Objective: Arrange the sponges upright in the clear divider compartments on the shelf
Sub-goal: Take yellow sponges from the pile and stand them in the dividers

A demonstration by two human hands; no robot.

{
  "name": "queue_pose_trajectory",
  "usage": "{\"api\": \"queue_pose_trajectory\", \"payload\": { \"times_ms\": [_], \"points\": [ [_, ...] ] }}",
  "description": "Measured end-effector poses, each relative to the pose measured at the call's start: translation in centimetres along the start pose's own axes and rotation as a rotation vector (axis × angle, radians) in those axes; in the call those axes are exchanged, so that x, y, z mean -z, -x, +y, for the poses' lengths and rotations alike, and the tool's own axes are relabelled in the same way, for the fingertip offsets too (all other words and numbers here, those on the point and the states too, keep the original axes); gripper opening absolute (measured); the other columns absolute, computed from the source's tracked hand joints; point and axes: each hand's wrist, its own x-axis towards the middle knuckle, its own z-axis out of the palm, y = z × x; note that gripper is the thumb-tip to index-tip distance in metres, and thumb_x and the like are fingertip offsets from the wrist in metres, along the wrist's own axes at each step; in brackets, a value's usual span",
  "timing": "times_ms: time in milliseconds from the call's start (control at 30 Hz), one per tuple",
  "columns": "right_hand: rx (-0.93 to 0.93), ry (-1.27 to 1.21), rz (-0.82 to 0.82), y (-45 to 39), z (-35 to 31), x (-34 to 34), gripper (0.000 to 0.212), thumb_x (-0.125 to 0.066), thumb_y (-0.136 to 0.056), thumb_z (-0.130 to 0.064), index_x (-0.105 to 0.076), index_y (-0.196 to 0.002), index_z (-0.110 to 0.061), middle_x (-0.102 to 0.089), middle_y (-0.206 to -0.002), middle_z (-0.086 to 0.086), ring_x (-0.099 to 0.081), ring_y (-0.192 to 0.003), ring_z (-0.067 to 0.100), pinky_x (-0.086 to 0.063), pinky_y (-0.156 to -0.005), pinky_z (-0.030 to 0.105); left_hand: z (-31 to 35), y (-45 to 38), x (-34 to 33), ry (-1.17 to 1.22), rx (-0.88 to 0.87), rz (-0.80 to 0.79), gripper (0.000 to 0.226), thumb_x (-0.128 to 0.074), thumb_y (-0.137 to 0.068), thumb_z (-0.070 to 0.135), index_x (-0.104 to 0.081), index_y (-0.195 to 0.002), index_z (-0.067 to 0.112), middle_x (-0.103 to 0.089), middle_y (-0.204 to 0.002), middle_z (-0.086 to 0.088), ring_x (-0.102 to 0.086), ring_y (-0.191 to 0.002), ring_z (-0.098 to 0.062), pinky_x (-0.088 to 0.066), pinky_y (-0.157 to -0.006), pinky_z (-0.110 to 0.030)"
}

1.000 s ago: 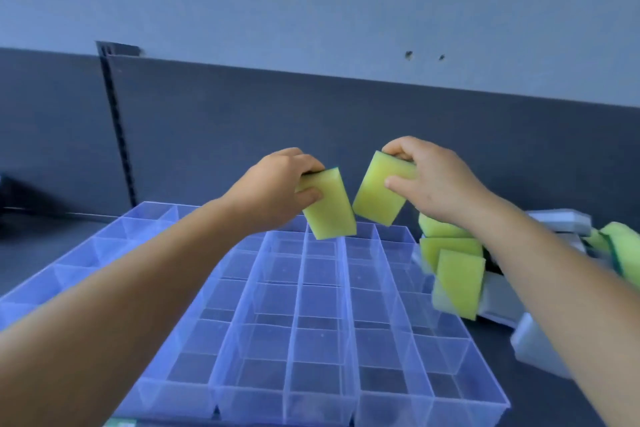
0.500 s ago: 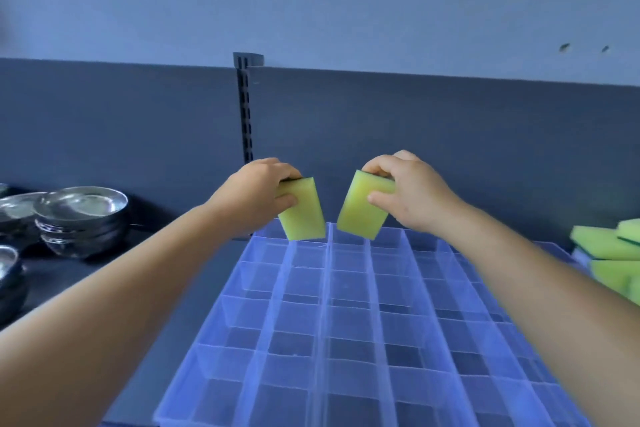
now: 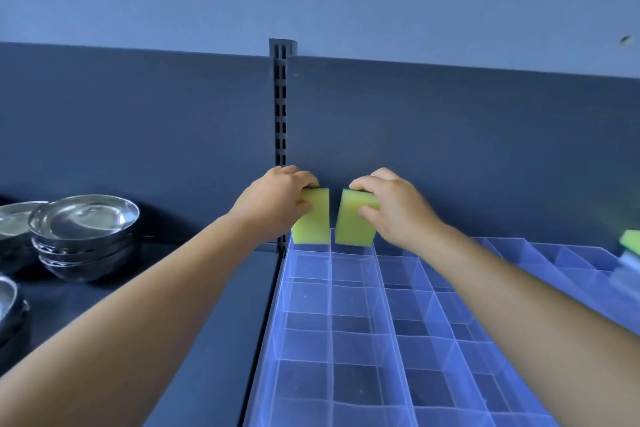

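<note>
Each hand, left (image 3: 273, 202) and right (image 3: 391, 210), pinches a yellow-green sponge (image 3: 311, 217) upright, long axis vertical, directly above adjacent back-row compartments of the clear divider tray (image 3: 349, 322)

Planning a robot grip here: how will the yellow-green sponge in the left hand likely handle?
The sponge is probably light: the left hand holds it by its top edge alone. Likely soft foam, compressing under a squeeze. Its flat bottom should stand upright.

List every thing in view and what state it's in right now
Left hand: grips left sponge.
Right hand: grips right sponge.
Left sponge: upright, at back-left compartment.
Right sponge: upright, at next compartment.
Divider: other compartments empty.
Bowls: stacked, left.
</note>
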Motion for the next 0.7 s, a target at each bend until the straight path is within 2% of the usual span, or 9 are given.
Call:
{"api": "queue_pose_trajectory", "payload": {
  "times_ms": [133,267,367,567,700],
  "points": [
    [0.009,0.065,0.021,-0.3,0.2,-1.0,0.031,-0.059,-0.089,-0.016,-0.053,-0.119,-0.022,-0.051,-0.120,-0.005,-0.047,-0.107,0.021,-0.035,-0.076,0.026,-0.4,-0.7,-0.7,-0.054,-0.021,-0.043,0.037,-0.051,-0.094,0.023,-0.051,-0.130,0.025,-0.052,-0.125,0.004,-0.046,-0.117,-0.017,-0.045,-0.084,-0.032],
    [0.033,0.125,0.022,-0.4,0.2,-1.8,0.023,-0.060,-0.089,-0.016,-0.051,-0.110,-0.017,-0.054,-0.113,-0.003,-0.044,-0.105,0.020,-0.043,-0.079,0.033,-0.6,-1.0,-2.1,-0.135,-0.033,-0.092,0.039,-0.051,-0.094,0.025,-0.048,-0.133,0.025,-0.043,-0.127,0.002,-0.050,-0.109,-0.020,-0.048,-0.077,-0.034],
    [0.044,0.179,-0.021,-0.5,0.2,-2.5,0.021,-0.057,-0.091,-0.017,-0.051,-0.111,-0.016,-0.053,-0.115,-0.002,-0.043,-0.107,0.021,-0.045,-0.084,0.036,-0.7,-1.0,-3.0,-0.190,-0.061,-0.082,0.039,-0.051,-0.094,0.025,-0.046,-0.133,0.023,-0.044,-0.125,0.001,-0.048,-0.113,-0.020,-0.048,-0.077,-0.034],
    [0.024,0.290,-0.093,-0.4,0.5,-4.4,0.019,-0.049,-0.093,-0.009,-0.055,-0.111,-0.010,-0.047,-0.116,0.003,-0.043,-0.108,0.024,-0.049,-0.081,0.042,-0.6,-0.6,-4.5,-0.327,-0.147,-0.033,0.029,-0.048,-0.096,0.026,-0.052,-0.124,0.020,-0.047,-0.119,0.002,-0.045,-0.111,-0.019,-0.031,-0.072,-0.023],
    [0.021,0.298,-0.121,-0.4,0.7,-4.5,0.022,-0.048,-0.093,-0.007,-0.057,-0.113,-0.009,-0.049,-0.116,0.003,-0.044,-0.108,0.024,-0.050,-0.082,0.042,-0.7,-0.3,-4.6,-0.351,-0.132,-0.030,0.025,-0.047,-0.097,0.030,-0.057,-0.117,0.018,-0.049,-0.117,0.003,-0.044,-0.110,-0.016,-0.030,-0.069,-0.023]
  ]
}}
